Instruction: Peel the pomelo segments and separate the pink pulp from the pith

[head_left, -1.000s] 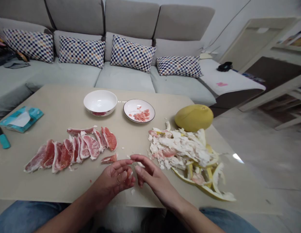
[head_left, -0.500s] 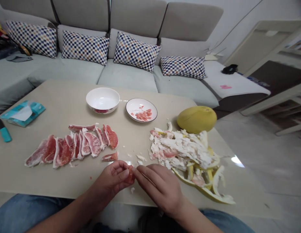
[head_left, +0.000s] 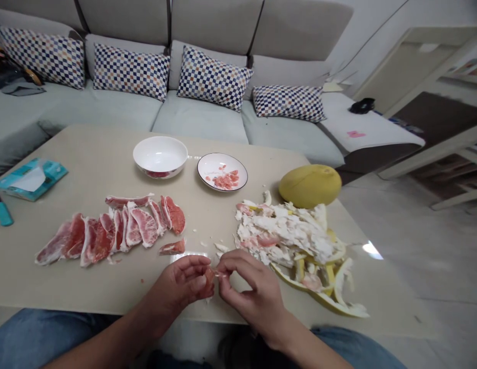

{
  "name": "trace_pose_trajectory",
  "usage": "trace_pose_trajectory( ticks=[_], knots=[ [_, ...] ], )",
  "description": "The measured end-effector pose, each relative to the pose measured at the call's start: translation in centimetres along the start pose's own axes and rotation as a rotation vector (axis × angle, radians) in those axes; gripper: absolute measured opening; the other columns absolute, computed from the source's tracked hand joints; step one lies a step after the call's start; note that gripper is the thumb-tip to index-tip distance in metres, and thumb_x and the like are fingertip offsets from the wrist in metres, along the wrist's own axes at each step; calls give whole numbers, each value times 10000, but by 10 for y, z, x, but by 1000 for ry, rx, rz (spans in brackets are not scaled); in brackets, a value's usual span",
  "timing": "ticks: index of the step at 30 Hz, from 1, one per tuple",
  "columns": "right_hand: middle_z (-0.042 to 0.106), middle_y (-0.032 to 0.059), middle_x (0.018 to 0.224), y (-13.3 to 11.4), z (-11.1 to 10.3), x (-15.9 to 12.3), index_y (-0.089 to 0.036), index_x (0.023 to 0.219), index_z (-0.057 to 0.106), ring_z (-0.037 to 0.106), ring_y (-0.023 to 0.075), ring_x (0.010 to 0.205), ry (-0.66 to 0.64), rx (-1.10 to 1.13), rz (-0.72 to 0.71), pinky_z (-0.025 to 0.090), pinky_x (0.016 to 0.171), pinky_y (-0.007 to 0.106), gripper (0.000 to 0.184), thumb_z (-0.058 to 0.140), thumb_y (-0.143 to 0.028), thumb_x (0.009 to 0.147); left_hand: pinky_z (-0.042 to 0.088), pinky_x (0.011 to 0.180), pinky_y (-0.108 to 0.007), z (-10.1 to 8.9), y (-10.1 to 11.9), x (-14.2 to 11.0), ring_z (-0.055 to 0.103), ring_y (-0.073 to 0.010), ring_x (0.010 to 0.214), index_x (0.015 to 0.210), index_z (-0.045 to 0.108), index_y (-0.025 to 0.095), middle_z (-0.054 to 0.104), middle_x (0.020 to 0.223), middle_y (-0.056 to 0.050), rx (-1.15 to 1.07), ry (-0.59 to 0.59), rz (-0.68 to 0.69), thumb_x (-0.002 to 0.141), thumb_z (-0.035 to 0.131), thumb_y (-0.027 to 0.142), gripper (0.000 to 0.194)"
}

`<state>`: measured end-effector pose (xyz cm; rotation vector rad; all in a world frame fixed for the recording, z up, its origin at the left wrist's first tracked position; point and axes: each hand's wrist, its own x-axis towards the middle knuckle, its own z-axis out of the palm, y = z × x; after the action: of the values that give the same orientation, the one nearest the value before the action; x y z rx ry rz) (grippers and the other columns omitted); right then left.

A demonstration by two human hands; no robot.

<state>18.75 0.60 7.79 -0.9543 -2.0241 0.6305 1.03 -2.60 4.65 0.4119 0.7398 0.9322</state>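
Observation:
Near the table's front edge, my left hand (head_left: 186,282) is closed around a piece of red pomelo flesh (head_left: 208,284). Close to its right side, my right hand (head_left: 248,289) pinches a thin whitish bit of membrane (head_left: 220,274) between thumb and forefinger. A small pomelo segment (head_left: 172,248) lies just beyond my left hand. Further left, several pomelo segments (head_left: 140,225) with pale skin stand in a row. On a dark-rimmed plate (head_left: 207,166) sit small red pulp pieces (head_left: 226,180).
A white bowl (head_left: 160,154) stands left of the plate. On the right are a heap of white pith and peel (head_left: 284,233) and a whole yellow pomelo (head_left: 310,185). A tissue pack (head_left: 49,171) and a knife with a teal handle (head_left: 3,214) lie at the left.
My right hand's fingers have drawn slightly away from the pomelo piece and curled into a pinch, with a pale bit between them. My left hand keeps hold of the flesh. The view has shifted slightly.

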Motion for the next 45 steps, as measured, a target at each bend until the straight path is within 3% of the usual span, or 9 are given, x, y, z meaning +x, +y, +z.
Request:
trace_pose_trajectory(
  ticks=[6,11,16,22,34,39,45],
  knots=[
    [624,15,696,-6,-5,9,-190,711,654,551,121,586,-103,298,430,453,552,226,86,610,-178,784,464,875,-321,-2,2,0,610,-135,841,1025,696,173,677,921,-54,49,-27,31,774,747,269,274],
    [592,5,660,-6,-1,6,-177,731,674,514,109,559,-160,390,590,409,527,225,159,624,-304,811,461,926,-384,-2,0,-1,622,-153,881,1045,676,177,663,968,-63,-12,-68,-39,803,714,320,284],
    [557,-8,630,-9,5,3,-166,682,632,480,97,541,-191,411,623,370,522,222,193,616,-321,795,481,733,-275,0,-2,1,570,-118,732,929,671,153,619,781,-17,153,-47,58,751,763,292,244],
    [460,-54,531,-9,6,3,-167,695,551,365,75,490,-241,583,784,280,477,203,231,617,-378,764,467,734,-292,2,2,0,566,-129,706,879,695,129,626,741,-25,244,-16,57,784,722,330,224],
    [581,-11,622,0,9,2,-146,733,581,431,69,492,-193,879,860,326,500,215,354,697,-479,762,468,743,-280,2,3,-1,568,-129,759,899,700,111,640,876,-78,39,-87,7,862,639,290,192],
    [502,-53,517,3,11,1,-149,729,587,372,59,439,-163,1064,897,295,477,211,302,717,-420,756,480,735,-276,-2,4,1,582,-137,769,891,687,113,634,865,-76,-41,-118,9,882,605,274,181],
    [498,-55,521,1,7,3,-154,763,584,394,70,469,-192,996,869,292,515,214,276,676,-414,778,492,804,-306,-10,3,6,613,-163,833,926,686,118,648,906,-82,-76,-112,24,846,646,265,173]
  ],
)
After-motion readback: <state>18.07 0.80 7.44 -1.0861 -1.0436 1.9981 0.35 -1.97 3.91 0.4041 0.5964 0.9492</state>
